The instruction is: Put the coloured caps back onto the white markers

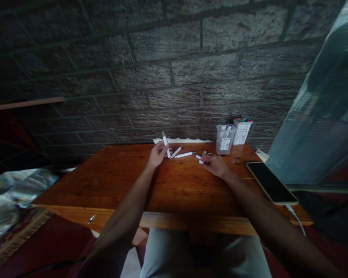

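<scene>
My left hand (157, 154) rests on the far part of the wooden table (118, 181), its fingers closed around a white marker (165, 143) that points up and away. My right hand (214, 164) lies to the right, fingers curled over another white marker (199, 158) whose end sticks out to the left. Between the two hands, two more white markers (183, 154) lie loose on the wood.
A clear plastic marker box (225, 139) and a second box full of coloured-cap markers (241, 130) stand at the back right. A phone (271, 182) with a cable lies by the right edge. A brick wall (174, 69) rises behind; clutter (11, 193) sits at the left.
</scene>
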Demonstrator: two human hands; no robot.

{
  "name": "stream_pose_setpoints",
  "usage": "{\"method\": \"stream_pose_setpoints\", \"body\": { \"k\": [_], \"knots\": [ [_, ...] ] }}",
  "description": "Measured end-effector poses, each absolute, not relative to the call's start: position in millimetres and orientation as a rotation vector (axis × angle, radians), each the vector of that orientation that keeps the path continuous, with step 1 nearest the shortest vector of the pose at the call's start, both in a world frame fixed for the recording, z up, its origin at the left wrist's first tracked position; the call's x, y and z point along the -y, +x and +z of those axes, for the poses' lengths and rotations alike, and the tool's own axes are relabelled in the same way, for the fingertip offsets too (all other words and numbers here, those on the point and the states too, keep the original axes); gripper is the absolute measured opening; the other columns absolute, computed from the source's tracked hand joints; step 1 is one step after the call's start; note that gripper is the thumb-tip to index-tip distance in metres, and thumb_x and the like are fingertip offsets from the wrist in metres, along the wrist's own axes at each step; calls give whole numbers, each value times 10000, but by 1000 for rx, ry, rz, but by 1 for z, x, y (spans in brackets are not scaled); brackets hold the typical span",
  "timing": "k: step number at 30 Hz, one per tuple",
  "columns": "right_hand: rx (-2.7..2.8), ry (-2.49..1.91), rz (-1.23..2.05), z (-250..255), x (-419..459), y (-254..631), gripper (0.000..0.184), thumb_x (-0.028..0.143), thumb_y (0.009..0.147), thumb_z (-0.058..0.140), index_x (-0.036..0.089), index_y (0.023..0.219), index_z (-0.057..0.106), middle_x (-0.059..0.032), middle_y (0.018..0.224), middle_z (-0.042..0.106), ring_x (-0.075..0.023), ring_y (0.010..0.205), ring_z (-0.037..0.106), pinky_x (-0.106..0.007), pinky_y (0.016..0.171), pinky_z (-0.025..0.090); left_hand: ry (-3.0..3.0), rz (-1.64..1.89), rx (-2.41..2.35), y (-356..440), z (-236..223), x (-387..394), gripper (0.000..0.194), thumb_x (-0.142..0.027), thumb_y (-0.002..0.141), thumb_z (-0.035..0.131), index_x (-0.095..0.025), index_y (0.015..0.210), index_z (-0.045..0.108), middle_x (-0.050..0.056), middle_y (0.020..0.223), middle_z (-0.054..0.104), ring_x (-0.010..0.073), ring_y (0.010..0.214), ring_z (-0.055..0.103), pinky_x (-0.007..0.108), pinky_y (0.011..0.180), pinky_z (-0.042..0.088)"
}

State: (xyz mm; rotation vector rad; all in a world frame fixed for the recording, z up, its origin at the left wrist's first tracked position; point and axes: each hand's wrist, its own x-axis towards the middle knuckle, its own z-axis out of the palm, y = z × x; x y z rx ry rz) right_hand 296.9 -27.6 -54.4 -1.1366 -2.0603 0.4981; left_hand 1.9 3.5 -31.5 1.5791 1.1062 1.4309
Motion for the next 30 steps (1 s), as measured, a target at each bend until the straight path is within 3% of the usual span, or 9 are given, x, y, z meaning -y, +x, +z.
{"method": "stream_pose_setpoints", "body": {
  "k": [6,11,23,30],
  "knots": [
    [2039,-1148,513,-57,25,299,147,139,726,668,241,833,672,2,846,724,-167,760,684,-289,744,546,1444,1581,-1126,-1,-28,-6,523,-534,714,671,-192,1053,467,43,872,693,179,729,702,348,673,583],
    [2046,-1127,564,-55,28,298,153,144,724,670,230,850,678,-11,867,727,-165,768,688,-298,761,551,1471,1645,-1177,-5,-32,-11,506,-537,702,668,-195,1019,472,33,837,681,185,718,694,307,619,560],
    [2059,-1068,589,-51,32,295,98,190,725,678,228,813,690,-1,841,730,-157,725,681,-293,722,555,1802,1572,-1511,-8,-42,-9,309,-420,725,685,-201,918,582,20,771,683,176,722,654,282,700,505],
    [2071,-1060,584,-53,31,294,74,194,745,664,221,811,685,-7,843,727,-158,731,678,-292,723,544,2150,1337,-1415,8,-30,7,314,-373,829,577,-219,1099,620,53,986,700,215,877,644,320,865,458]
  ]
}}
